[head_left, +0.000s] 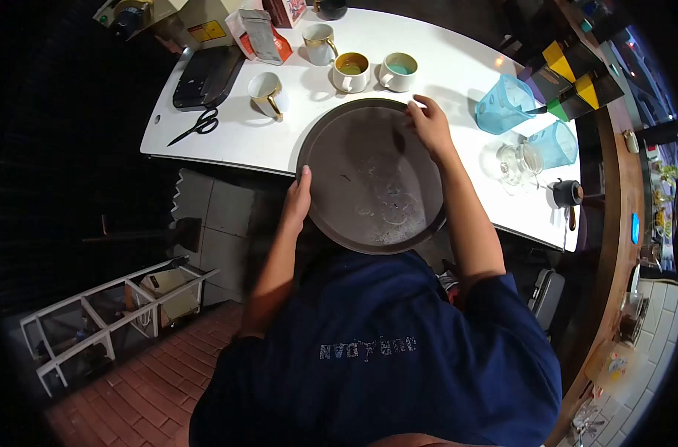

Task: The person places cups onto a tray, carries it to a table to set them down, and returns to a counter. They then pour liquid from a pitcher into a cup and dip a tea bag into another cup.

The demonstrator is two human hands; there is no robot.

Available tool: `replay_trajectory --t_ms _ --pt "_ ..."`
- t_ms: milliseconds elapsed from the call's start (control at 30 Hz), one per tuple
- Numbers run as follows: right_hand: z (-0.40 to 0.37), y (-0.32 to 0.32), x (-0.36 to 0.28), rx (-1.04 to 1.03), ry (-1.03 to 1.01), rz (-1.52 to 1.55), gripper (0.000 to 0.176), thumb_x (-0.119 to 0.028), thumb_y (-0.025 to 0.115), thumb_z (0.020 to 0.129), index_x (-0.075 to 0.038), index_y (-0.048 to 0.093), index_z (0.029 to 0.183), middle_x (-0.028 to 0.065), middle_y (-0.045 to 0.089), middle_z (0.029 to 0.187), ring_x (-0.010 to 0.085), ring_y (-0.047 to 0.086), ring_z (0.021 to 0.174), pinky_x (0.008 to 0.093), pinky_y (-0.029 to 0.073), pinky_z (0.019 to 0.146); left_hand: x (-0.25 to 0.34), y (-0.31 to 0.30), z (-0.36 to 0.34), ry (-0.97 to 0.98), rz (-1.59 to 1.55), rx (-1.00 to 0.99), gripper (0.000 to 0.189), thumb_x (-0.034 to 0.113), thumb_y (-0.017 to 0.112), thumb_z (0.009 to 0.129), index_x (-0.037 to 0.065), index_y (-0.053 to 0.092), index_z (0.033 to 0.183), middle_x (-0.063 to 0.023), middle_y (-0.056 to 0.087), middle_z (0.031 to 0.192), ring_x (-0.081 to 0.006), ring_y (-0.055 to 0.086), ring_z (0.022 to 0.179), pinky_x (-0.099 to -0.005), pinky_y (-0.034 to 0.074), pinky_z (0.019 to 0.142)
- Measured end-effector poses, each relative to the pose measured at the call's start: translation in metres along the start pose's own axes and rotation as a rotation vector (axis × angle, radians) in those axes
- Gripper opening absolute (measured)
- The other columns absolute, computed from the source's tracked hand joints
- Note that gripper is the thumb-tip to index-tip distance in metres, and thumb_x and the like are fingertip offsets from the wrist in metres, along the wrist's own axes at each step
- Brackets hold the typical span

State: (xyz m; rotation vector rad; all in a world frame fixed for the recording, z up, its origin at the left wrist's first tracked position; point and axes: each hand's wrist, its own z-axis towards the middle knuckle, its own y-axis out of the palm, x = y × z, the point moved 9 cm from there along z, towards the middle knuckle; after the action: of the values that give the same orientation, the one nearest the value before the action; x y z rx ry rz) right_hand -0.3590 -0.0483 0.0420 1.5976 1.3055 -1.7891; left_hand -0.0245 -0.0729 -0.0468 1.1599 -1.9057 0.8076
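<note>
At nine o'clock on the tray [354, 145], left hand [298, 198] grips, thumb uppermost!
Right hand [431, 128] half-curled at one, hold unclear; steadying, seemingly, and any lift needs both.

My left hand [298, 201] grips with its thumb [306, 179] uppermost, fingers hidden. My right hand [431, 130] reaches farther forward, fingers bent, its forearm [467, 205] slanting inward.

As a white surface [234, 140], carries black scissors [197, 127], a flat black device [205, 77], four light mugs [351, 80], two blue pitchers [501, 110] and a glass jug [517, 165].
</note>
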Motion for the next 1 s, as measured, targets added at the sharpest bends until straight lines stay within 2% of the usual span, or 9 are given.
replay_trajectory --t_ms 67,100,200,300,467,533,633,800,1000 --pt "0.026 0.032 -0.001 -0.101 0.14 0.296 0.043 -0.025 0.048 0.095 0.0 0.04 0.13 0.0086 0.06 0.1 0.0166 0.061 0.08 0.027 0.049 0.065 0.02 -0.001 -0.01 0.156 0.004 -0.038 0.061 0.05 0.042 0.094 0.001 0.047 0.13 -0.0131 0.054 0.126 -0.0204 0.049 0.119 -0.0303 0.035 0.098" --pt "0.028 0.032 -0.003 -0.11 0.138 0.283 0.043 -0.025 0.048 0.095 0.0 0.04 0.13 0.0086 0.06 0.1 0.0166 0.061 0.08 0.027 0.049 0.065 0.011 0.002 -0.015 0.153 -0.011 -0.034 0.061 0.05 0.042 0.094 0.001 0.047 0.13 -0.0131 0.054 0.126 -0.0204 0.049 0.119 -0.0303 0.035 0.098" --pt "0.042 0.062 -0.007 -0.153 0.281 0.599 0.036 -0.026 0.044 0.097 -0.001 0.043 0.123 0.0068 0.059 0.096 0.0178 0.061 0.082 0.0263 0.049 0.063 0.006 -0.009 -0.02 0.194 0.006 -0.067 0.054 0.041 0.042 0.097 -0.002 0.047 0.128 -0.0112 0.057 0.121 -0.0174 0.051 0.113 -0.0281 0.037 0.095" --pt "0.048 0.075 -0.006 -0.13 0.358 0.841 0.039 -0.027 0.041 0.098 0.002 0.04 0.124 0.0099 0.054 0.097 0.0201 0.061 0.082 0.0276 0.052 0.063 -0.006 -0.016 -0.025 0.177 -0.033 0.034 0.051 0.04 0.043 0.096 0.0 0.049 0.127 -0.0075 0.059 0.117 -0.0141 0.052 0.106 -0.0267 0.039 0.09" --pt "0.067 0.08 0.009 -0.1 0.329 0.879 0.034 -0.027 0.038 0.099 0.003 0.043 0.114 0.0112 0.053 0.094 0.0213 0.062 0.08 0.0286 0.053 0.063 0.004 -0.012 -0.039 0.148 -0.067 0.009 0.047 0.04 0.043 0.096 0.004 0.051 0.126 -0.0042 0.061 0.109 -0.0116 0.055 0.095 -0.0253 0.044 0.08" --pt "0.07 0.061 0.01 0.088 0.204 0.723 0.034 -0.027 0.035 0.099 0.005 0.047 0.105 0.012 0.054 0.087 0.0205 0.062 0.073 0.029 0.052 0.062 0.0 -0.013 -0.035 0.124 0.003 -0.003 0.045 0.04 0.043 0.096 0.008 0.053 0.125 -0.0008 0.062 0.098 -0.0079 0.055 0.081 -0.0231 0.044 0.064" --pt "0.069 0.042 0.014 0.141 0.153 0.636 0.034 -0.026 0.034 0.099 0.005 0.048 0.097 0.012 0.055 0.079 0.0196 0.061 0.068 0.0293 0.05 0.06 0.001 -0.011 -0.038 0.118 -0.027 -0.006 0.043 0.041 0.043 0.096 0.01 0.054 0.124 0.0025 0.061 0.089 -0.0054 0.052 0.07 -0.0214 0.04 0.054" --pt "0.044 0.007 0.0 0.069 0.042 0.459 0.03 -0.028 0.039 0.099 -0.004 0.05 0.085 0.0061 0.056 0.075 0.0147 0.057 0.065 0.0256 0.049 0.063 -0.004 -0.013 -0.035 0.109 -0.012 -0.014 0.044 0.042 0.044 0.096 0.009 0.054 0.124 0.0028 0.061 0.091 -0.006 0.052 0.071 -0.0212 0.04 0.055" --pt "-0.012 -0.023 -0.018 0.001 0.046 0.436 0.03 -0.027 0.04 0.098 -0.003 0.052 0.084 0.0027 0.052 0.069 0.011 0.051 0.06 0.0246 0.044 0.057 -0.006 -0.012 -0.032 0.135 -0.028 -0.029 0.046 0.042 0.045 0.095 0.008 0.053 0.124 0.0005 0.062 0.1 -0.0072 0.054 0.079 -0.0214 0.042 0.058"
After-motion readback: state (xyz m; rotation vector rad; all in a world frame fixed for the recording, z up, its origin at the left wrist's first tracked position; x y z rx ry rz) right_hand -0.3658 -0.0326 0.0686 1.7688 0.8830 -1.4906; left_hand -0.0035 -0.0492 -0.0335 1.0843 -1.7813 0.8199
